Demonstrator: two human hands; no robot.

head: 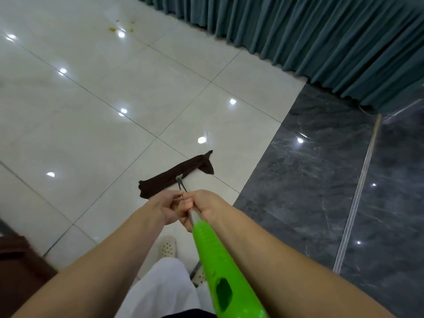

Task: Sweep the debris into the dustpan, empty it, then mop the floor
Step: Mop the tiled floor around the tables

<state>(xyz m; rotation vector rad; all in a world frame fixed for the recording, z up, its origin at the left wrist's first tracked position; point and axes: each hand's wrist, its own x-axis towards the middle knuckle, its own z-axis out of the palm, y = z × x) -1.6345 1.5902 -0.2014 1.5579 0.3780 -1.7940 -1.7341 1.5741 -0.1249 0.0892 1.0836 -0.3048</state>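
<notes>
A flat mop with a dark brown cloth head (176,174) lies on the white tiled floor (91,111) just ahead of me. Its thin metal pole runs back into a bright green handle (218,267) at the bottom of the view. My left hand (169,208) and my right hand (204,206) both grip the pole side by side, just above the green part. Far off at the top left, yellowish stains and crumbs (121,27) mark the floor.
A teal pleated curtain (321,37) runs along the top right. Dark grey marble flooring (309,191) with a metal strip (358,191) lies to the right. A dark wooden piece of furniture (18,267) stands at the left edge. My slippered foot (168,246) is below the hands.
</notes>
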